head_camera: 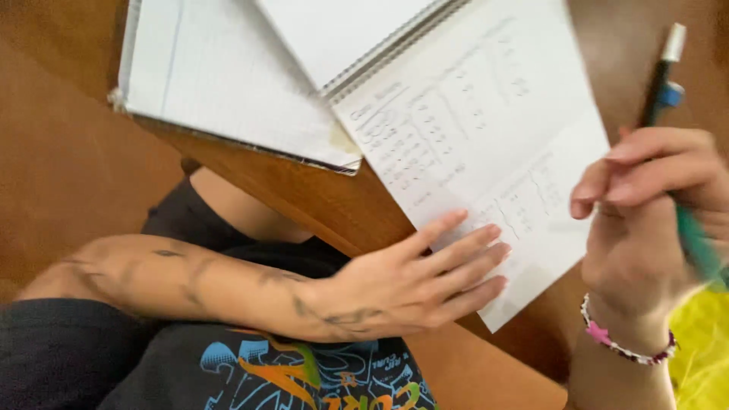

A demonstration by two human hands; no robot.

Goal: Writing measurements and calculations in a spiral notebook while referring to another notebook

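1. Nearest to us is our own dark shirt point(250, 364) with a bright blue, orange and green picture on it, down at 6 o'clock.
2. Our left hand point(402, 285) lies flat just under the middle of the view. Its fingers point(471, 254) are stretched out and loose, not gripping anything. The fingertips press on the bottom edge of a white sheet of paper point(486, 144).
3. Our left arm point(175, 277) has dark drawings on the skin and reaches in from 9 o'clock.
4. Our right hand point(645, 228) is at 3 o'clock. Its fingers are curled shut around a green pen point(668, 91). The pen's top end sticks up toward 1 o'clock. Its writing tip is blurry, so we cannot tell if it touches the paper.
5. We wear a bead bracelet point(623, 342) with a pink star on our right wrist, at 4 o'clock.
6. That sheet has faint pencil writing on it. It is tilted and runs from 12 o'clock down to 4 o'clock, and its low corner hangs past the table edge.
7. We see a spiral notebook point(228, 83) at 11 o'clock, lying open, just beside the sheet and touching it.
8. Both rest on a brown wooden table point(319, 197).
9. We see something yellow point(702, 349) at 4 o'clock, too blurry to name.
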